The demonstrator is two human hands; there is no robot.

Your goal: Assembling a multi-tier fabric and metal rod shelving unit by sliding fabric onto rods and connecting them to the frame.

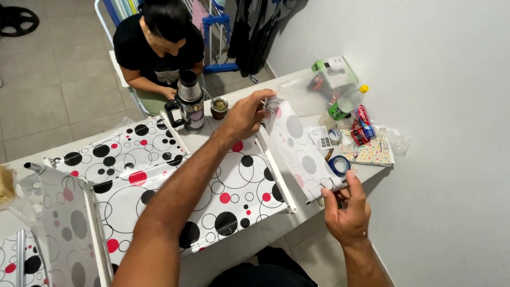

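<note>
Left hand point(245, 114) reaches far across the tabletop point(297, 218); fingers curled and pinching the far end of a folded-up flap of patterned sheet point(297, 146). Right hand point(348, 210) at the near end of the same flap, thumb and fingers pinching its corner beside a roll of blue tape point(338, 165).

The flap stands raised on the right edge of the big circle-print sheet point(212, 186), along a white plastic strip point(276, 170). Its long axis runs from the near right corner away toward the far side, pale underside facing the camera.

Judgement: to fold well, keep both ends taut and level so the crease stays straight along the strip.

Another person point(159, 42) sits across, by a steel flask point(189, 101) and a small cup point(219, 106).
</note>
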